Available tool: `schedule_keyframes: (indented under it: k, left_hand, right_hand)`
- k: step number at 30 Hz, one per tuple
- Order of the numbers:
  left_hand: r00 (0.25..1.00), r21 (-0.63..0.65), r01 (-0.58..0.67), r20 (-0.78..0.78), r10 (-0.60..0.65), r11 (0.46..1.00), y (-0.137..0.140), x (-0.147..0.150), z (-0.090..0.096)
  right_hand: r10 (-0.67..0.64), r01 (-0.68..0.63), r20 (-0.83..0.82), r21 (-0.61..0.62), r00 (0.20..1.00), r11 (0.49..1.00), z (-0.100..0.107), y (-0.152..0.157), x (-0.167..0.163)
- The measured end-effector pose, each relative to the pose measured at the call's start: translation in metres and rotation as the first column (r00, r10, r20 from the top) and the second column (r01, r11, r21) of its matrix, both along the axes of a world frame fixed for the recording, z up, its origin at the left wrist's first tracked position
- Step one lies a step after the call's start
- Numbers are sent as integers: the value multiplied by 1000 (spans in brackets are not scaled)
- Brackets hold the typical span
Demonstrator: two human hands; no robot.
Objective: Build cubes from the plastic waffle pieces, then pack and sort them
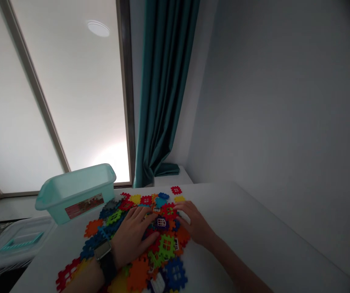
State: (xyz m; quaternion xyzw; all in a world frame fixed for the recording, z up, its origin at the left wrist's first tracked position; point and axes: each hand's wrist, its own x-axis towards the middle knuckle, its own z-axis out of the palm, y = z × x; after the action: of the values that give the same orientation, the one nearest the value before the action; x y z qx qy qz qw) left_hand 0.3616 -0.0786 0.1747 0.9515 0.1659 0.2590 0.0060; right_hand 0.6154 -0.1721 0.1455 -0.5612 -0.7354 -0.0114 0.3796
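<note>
A pile of colourful square plastic building pieces with notched edges lies on the white table. My left hand [136, 232], with a dark watch [103, 250] on its wrist, rests palm down over the middle of the pile, fingers spread. On the pile's right side is my right hand [194, 224], thumb and fingers apart. Its fingertips reach the edge of a red window piece [168, 211]; no firm grip on it shows. Between the hands sits a purple piece with a white window [161, 222]. Nearer me are a lime-green piece [166, 246], an orange piece [138, 273] and a blue piece [175, 273].
A mint-green plastic tub [59, 203] stands at the back left of the table [220, 203]. Its clear lid with a teal handle [22, 242] lies left of it. A lone red piece [176, 190] is at the far edge. Behind hangs a teal curtain [165, 89].
</note>
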Motion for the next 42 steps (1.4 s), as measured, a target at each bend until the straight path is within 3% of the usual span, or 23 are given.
schedule_keyframes:
  k: [8, 14, 22, 42]
  left_hand:
    - [997, -3, 1, -77, -1, 1000, 8, 2, -15]
    - [997, 23, -1, -81, 3, 1000, 12, 0, -16]
    - [997, 48, -5, -71, 9, 999, 12, 5, -12]
    - [995, 89, -34, -95, 42, 995, 14, 4, -12]
  right_hand:
    - [-159, 157, -71, -40, 985, 987, -28, 44, 78]
    - [-227, 218, -63, -132, 972, 967, -37, 79, 110]
    - [-196, 184, -33, -219, 980, 958, -44, 109, 119]
    - [-190, 196, 49, -248, 981, 949, -49, 112, 124]
